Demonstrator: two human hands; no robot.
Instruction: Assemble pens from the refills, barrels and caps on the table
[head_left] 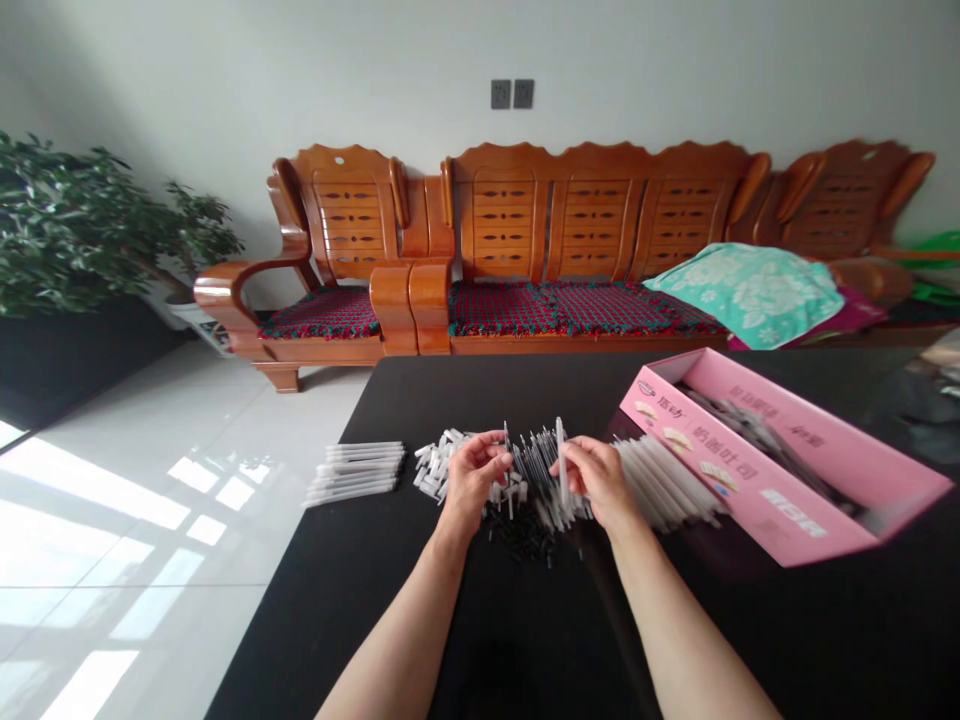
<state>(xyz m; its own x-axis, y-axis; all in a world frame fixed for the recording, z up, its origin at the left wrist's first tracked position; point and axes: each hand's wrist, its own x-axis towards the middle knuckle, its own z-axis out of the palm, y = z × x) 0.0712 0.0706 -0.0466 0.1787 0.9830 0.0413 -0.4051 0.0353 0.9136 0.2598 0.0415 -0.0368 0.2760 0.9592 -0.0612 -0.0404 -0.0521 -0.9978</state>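
Note:
My left hand (472, 474) pinches a thin dark pen refill (506, 437), held upright with its tip up. In my right hand (598, 478), a whitish pen barrel (561, 462) stands nearly vertical between thumb and fingers. Between the two hands lies a pile of pen refills (534, 462). White pen caps (430, 468) are heaped beside and under my left hand. Small black plugs (523, 537) lie scattered nearer to me. Right of my right hand is a row of whitish barrels (667, 485). Several white pens (358, 468) lie side by side at the left.
A pink box (739, 470) with grey items in it stands at the right of the black table (337, 610). Behind the table is a wooden sofa (502, 215) with a teal pillow (750, 295). Plants (82, 220) stand at the far left.

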